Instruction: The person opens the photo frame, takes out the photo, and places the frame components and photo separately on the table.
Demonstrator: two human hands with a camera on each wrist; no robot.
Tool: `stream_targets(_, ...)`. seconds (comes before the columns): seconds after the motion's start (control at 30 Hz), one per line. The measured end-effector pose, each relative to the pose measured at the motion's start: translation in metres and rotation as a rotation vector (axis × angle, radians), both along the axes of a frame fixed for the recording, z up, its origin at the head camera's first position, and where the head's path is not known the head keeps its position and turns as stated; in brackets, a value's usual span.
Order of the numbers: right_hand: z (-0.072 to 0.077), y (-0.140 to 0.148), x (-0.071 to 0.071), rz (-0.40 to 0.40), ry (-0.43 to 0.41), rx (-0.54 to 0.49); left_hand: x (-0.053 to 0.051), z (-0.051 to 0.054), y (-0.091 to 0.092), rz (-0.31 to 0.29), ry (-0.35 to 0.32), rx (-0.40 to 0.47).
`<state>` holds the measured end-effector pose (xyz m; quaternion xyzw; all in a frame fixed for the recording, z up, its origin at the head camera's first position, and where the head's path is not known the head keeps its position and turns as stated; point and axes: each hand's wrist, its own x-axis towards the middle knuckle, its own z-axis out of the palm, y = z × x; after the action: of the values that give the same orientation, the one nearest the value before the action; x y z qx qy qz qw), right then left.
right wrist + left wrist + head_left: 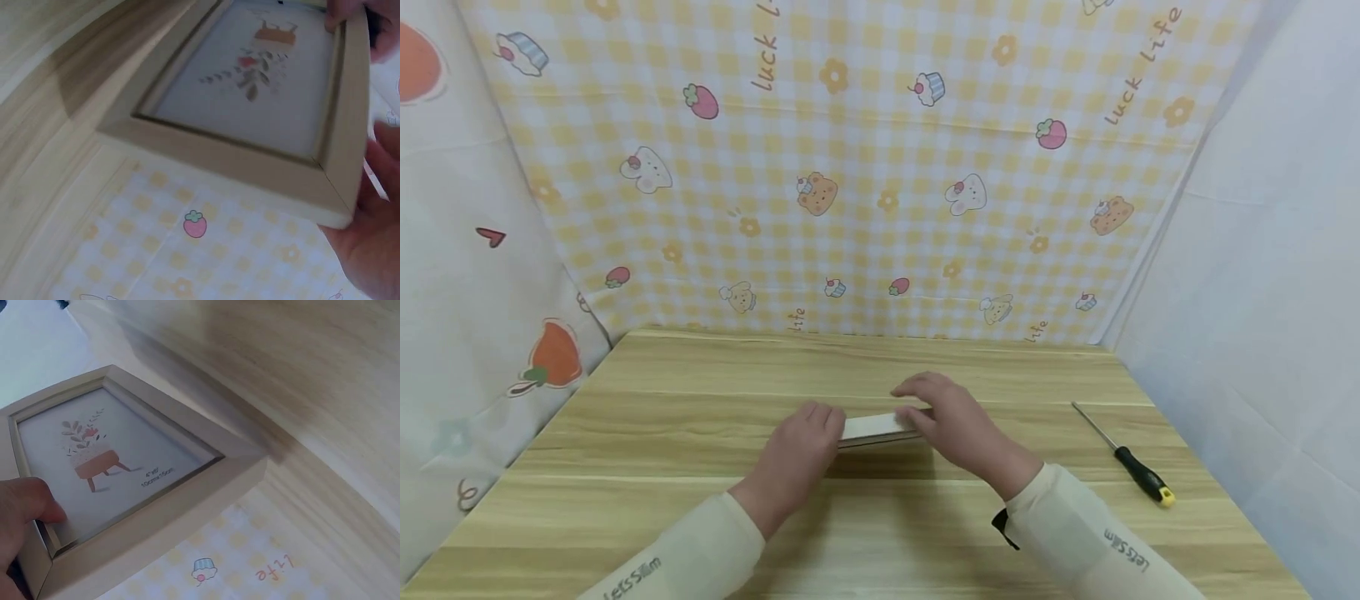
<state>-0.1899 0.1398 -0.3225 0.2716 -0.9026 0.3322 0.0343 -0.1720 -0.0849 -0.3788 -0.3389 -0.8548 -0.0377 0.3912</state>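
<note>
A pale picture frame [876, 427] is between the two hands over the middle of the table, seen nearly edge-on in the head view. Its front, with a printed picture of a potted plant on legs, shows in the left wrist view, where the border [156, 525] is cream with a thin gold inner line. My left hand [799, 450] grips one side, thumb over the front. At the opposite end is my right hand [958, 421], thumb by the frame's edge and fingers spread apart from it. Whether the frame touches the table cannot be told.
A screwdriver [1141, 477] with a black and yellow handle lies on the right of the wooden table [647, 417]. Behind the table hangs a yellow checked cloth [880, 242], and pale cloths close off both sides.
</note>
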Motion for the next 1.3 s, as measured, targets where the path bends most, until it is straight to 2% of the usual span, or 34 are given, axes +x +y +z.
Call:
stream_targets(0.1, -0.002, 0.0, 0.0, -0.084, 0.119, -0.06, -0.003, 0.001, -0.001, 0.009, -0.056, 0.072)
stream_targets(0.2, -0.004, 0.001, -0.001, -0.139, 0.228, -0.084, -0.004, 0.003, -0.002, 0.035, -0.14, 0.141)
stream_targets(0.3, -0.007, 0.002, -0.002, -0.164, 0.293, -0.095, -0.005, 0.005, -0.004, 0.07, -0.223, 0.184)
stream_targets(0.4, -0.01, 0.005, -0.004, -0.177, 0.315, -0.107, -0.006, 0.008, -0.006, 0.099, -0.299, 0.213)
stream_targets(0.53, -0.016, 0.009, -0.006, -0.212, 0.299, -0.137, -0.007, 0.015, -0.011, 0.14, -0.399, 0.261)
stream_targets(0.63, -0.018, 0.012, -0.006, -0.235, 0.264, -0.152, -0.008, 0.019, -0.015, 0.184, -0.467, 0.294)
stream_targets(0.77, -0.022, 0.017, -0.006, -0.252, 0.196, -0.156, -0.009, 0.025, -0.019, 0.215, -0.564, 0.358)
stream_targets(0.93, -0.028, 0.022, -0.005, -0.274, 0.099, -0.152, -0.009, 0.031, -0.022, 0.225, -0.771, 0.516)
stream_targets(1.07, -0.033, 0.024, -0.005, -0.288, 0.064, -0.148, -0.01, 0.03, -0.024, 0.237, -0.91, 0.634)
stream_targets(1.3, -0.041, 0.027, -0.003, -0.302, 0.007, -0.151, -0.017, 0.019, -0.03, 0.267, -1.018, 0.744)
